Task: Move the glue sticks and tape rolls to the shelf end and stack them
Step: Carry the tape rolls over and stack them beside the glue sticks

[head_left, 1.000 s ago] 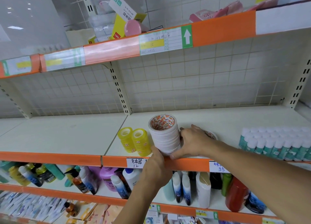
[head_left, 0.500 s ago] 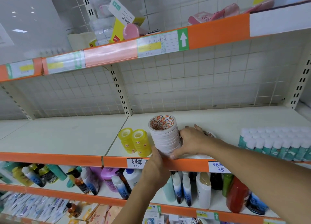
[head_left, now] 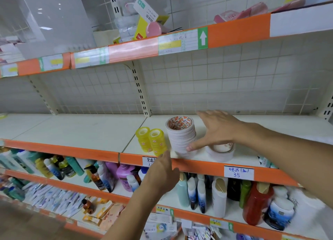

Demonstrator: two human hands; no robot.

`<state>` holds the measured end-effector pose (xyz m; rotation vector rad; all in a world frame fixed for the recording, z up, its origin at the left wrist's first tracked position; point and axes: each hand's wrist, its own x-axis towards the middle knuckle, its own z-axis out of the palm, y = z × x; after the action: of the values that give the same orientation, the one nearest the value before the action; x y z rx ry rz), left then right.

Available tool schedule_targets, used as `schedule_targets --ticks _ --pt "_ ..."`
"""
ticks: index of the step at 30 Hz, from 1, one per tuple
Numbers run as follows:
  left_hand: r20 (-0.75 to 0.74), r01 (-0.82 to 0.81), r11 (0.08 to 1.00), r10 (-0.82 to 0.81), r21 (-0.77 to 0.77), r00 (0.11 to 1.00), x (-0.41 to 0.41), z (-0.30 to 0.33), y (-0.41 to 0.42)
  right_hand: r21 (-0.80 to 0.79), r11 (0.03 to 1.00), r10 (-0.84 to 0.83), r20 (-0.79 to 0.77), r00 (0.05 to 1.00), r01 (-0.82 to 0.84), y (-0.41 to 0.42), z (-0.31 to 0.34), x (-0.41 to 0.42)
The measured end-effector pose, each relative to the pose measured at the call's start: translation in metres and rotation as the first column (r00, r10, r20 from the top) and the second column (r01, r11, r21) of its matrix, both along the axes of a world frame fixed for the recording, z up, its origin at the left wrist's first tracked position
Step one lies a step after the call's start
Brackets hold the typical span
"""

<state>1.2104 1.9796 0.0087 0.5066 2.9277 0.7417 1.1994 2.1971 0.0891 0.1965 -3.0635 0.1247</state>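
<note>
This is a shop aisle: metal gondola shelves [head_left: 270, 131] with orange price rails [head_left: 234, 32], handwritten price tags [head_left: 238, 172], rows of toiletry bottles [head_left: 216, 194] below, and stacked tape rolls [head_left: 182, 137] displayed as stock.

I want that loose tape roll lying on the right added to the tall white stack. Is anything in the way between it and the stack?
Only the right hand itself: it hangs open over the gap, thumb touching the white tape stack. The loose tape roll lies flat just right of the stack, with no other item between them on the shelf.
</note>
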Motion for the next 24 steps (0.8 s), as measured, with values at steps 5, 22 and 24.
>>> schedule_targets --ticks 5,22,24 --pt "-0.098 -0.004 0.997 -0.004 -0.081 0.995 0.005 0.019 -0.011 -0.021 0.993 0.112 -0.113 0.987 -0.115 -0.022 0.025 0.008" --pt "-0.295 -0.481 0.805 0.393 -0.347 0.871 -0.015 0.064 -0.182 0.139 0.866 0.477 0.051 0.877 -0.479 -0.203 0.013 -0.063" --pt "-0.285 -0.511 0.778 0.429 -0.365 0.857 -0.022 0.061 -0.210 0.132 0.847 0.508 0.082 0.857 -0.515 -0.230 0.010 -0.075"
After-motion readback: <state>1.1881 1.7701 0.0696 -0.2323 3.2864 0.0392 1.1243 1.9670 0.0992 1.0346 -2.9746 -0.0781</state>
